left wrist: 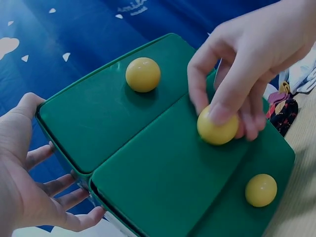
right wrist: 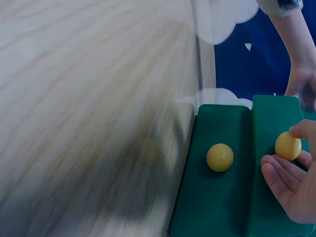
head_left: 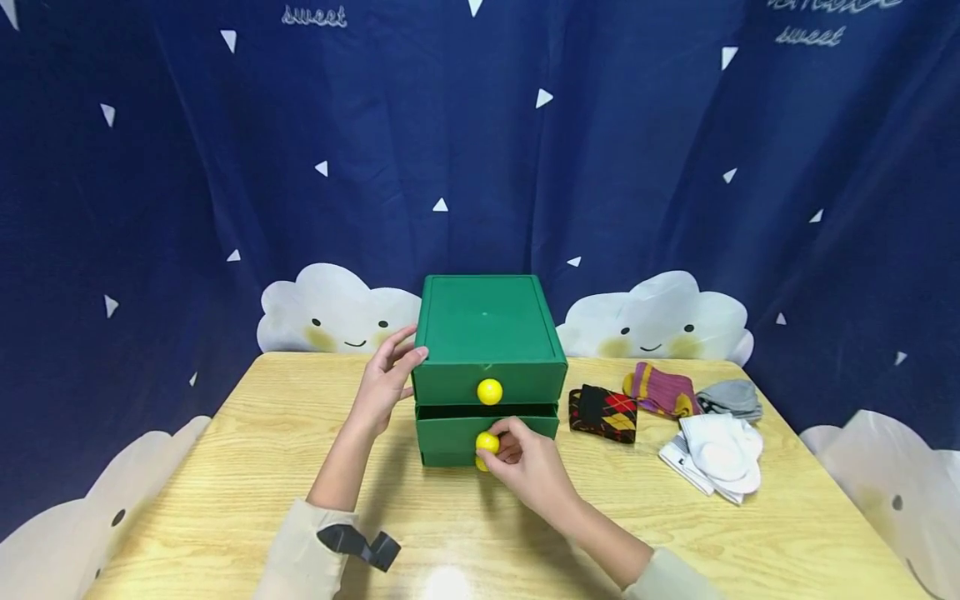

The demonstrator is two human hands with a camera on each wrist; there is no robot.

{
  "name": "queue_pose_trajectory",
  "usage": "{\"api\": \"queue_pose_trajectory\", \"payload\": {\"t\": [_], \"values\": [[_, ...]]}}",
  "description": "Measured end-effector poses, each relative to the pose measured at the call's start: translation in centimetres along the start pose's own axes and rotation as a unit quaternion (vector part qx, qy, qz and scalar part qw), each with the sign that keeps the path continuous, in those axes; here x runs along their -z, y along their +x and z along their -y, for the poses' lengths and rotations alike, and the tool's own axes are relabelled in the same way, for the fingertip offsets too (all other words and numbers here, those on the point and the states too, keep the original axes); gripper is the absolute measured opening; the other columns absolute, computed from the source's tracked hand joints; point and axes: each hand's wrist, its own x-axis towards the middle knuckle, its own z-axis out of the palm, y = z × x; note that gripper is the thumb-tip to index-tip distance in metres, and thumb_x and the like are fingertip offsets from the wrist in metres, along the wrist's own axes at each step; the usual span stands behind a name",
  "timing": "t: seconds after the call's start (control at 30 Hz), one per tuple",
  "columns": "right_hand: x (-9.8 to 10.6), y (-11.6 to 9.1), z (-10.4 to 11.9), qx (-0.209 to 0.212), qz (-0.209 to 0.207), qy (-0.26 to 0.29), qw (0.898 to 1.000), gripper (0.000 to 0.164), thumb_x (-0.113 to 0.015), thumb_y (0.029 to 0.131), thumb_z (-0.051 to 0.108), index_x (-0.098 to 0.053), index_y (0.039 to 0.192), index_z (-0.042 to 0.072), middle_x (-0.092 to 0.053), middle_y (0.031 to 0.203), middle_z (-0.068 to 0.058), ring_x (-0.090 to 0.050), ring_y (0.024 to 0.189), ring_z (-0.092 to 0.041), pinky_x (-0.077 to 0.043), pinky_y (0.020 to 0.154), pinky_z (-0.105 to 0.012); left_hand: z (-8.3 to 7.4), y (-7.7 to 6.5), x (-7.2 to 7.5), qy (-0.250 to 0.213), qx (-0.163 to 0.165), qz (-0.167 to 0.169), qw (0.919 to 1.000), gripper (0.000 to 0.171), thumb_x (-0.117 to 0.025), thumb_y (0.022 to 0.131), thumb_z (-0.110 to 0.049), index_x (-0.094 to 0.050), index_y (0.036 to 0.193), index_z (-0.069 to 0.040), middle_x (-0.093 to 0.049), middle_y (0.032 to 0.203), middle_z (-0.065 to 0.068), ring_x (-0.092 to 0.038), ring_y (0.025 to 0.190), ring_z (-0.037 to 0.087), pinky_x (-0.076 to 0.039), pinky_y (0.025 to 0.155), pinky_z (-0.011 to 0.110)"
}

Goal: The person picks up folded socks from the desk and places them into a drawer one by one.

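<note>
A green drawer box (head_left: 483, 321) with round yellow knobs stands at the middle of the table's far part. Its middle drawer (head_left: 442, 435) sticks out a little, with a dark gap showing above its front. My right hand (head_left: 528, 467) pinches that drawer's yellow knob (left wrist: 217, 126) between thumb and fingers. My left hand (head_left: 384, 379) rests against the box's left side, thumb at the top front corner and fingers spread along the side. The top drawer (left wrist: 118, 98) is flush in the box, and the bottom drawer (right wrist: 212, 202) sits behind the middle one's front.
Right of the box lie a folded black, red and yellow argyle sock bundle (head_left: 603, 413), purple socks with mustard parts (head_left: 663, 390), grey socks (head_left: 731, 400) and white socks (head_left: 720, 458). A blue curtain (head_left: 480, 150) with white clouds hangs behind the wooden table (head_left: 247, 483).
</note>
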Motion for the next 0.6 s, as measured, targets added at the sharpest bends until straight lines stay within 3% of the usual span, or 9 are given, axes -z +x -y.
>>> {"api": "queue_pose_trajectory", "payload": {"t": [0.27, 0.6], "values": [[1.3, -3.0, 1.4, 0.025, 0.058, -0.049, 0.997, 0.021, -0.071, 0.082, 0.027, -0.058, 0.096, 0.02, -0.066, 0.083, 0.009, -0.057, 0.069, 0.004, -0.051, 0.063, -0.015, 0.0, -0.1, 0.0, 0.004, -0.002, 0.002, 1.0, 0.05, -0.056, 0.092, -0.03, -0.04, 0.14, -0.027, -0.04, 0.141, 0.009, -0.042, 0.128, 0.027, -0.041, 0.098, 0.058], [1.5, -6.2, 2.5, 0.093, 0.051, -0.054, 0.993, 0.021, -0.071, 0.083, 0.029, -0.057, 0.094, 0.018, -0.067, 0.082, 0.008, -0.063, 0.071, -0.002, -0.051, 0.061, -0.014, 0.0, -0.1, 0.0, 0.008, -0.007, 0.005, 0.9999, 0.05, -0.054, 0.093, -0.028, -0.039, 0.141, -0.026, -0.039, 0.141, 0.01, -0.042, 0.128, 0.027, -0.041, 0.098, 0.058]]}}
